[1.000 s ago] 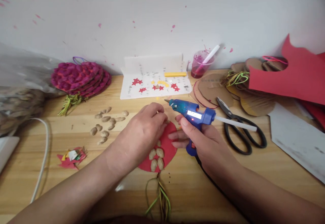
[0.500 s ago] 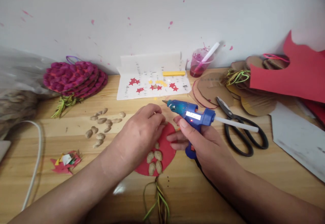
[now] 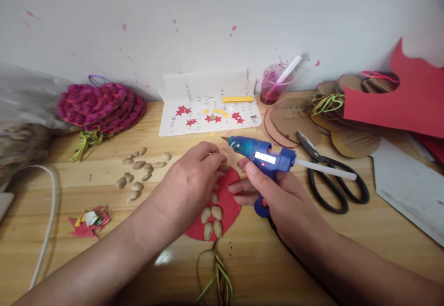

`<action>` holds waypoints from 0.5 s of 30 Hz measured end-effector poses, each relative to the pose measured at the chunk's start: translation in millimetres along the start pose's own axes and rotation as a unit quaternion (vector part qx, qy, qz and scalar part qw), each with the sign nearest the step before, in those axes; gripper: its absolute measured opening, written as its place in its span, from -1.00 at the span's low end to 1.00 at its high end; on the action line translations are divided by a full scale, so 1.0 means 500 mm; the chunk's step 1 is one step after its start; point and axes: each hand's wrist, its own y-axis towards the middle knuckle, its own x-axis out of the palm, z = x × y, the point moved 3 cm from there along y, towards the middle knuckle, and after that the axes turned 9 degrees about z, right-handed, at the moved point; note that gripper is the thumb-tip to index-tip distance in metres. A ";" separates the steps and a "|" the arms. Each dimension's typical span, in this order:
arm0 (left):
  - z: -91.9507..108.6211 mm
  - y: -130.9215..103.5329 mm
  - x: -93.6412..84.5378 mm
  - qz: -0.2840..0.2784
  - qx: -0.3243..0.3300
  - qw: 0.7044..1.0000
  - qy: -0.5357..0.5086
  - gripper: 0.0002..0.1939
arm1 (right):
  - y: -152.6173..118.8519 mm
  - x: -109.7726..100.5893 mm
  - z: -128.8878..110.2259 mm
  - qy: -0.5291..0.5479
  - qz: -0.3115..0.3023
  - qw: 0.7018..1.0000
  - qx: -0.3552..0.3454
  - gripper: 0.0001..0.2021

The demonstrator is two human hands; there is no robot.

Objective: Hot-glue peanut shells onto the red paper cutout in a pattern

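A red piece (image 3: 231, 204) lies at the centre of the table, with peanuts (image 3: 217, 212) on its lower part and green and yellow strings (image 3: 221, 273) below. My left hand (image 3: 197, 176) is over its upper left, fingers curled down around a peanut (image 3: 224, 167) at the top edge, which is partly hidden. My right hand (image 3: 270, 190) grips a blue glue gun (image 3: 263, 155) beside the red piece. The gun's nozzle points left above my left fingertips, and a white glue stick (image 3: 326, 169) sticks out of its back.
Loose peanuts (image 3: 139, 165) and paper scraps (image 3: 90, 220) lie at the left. Behind are purple decorations (image 3: 100, 104), white paper (image 3: 208, 128) with stars and a cup (image 3: 275, 86). Black-handled scissors (image 3: 328, 185), cardboard pieces (image 3: 294, 116) and red sheet (image 3: 391, 102) are at the right.
The view has shifted very slightly. Both hands keep nearly the same pose, and the glue gun stays in my right hand.
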 end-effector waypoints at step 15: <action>0.004 0.008 -0.002 0.026 -0.032 0.999 -0.012 -0.83 | 0.000 0.000 -0.004 -0.012 -0.001 1.000 0.005 -0.63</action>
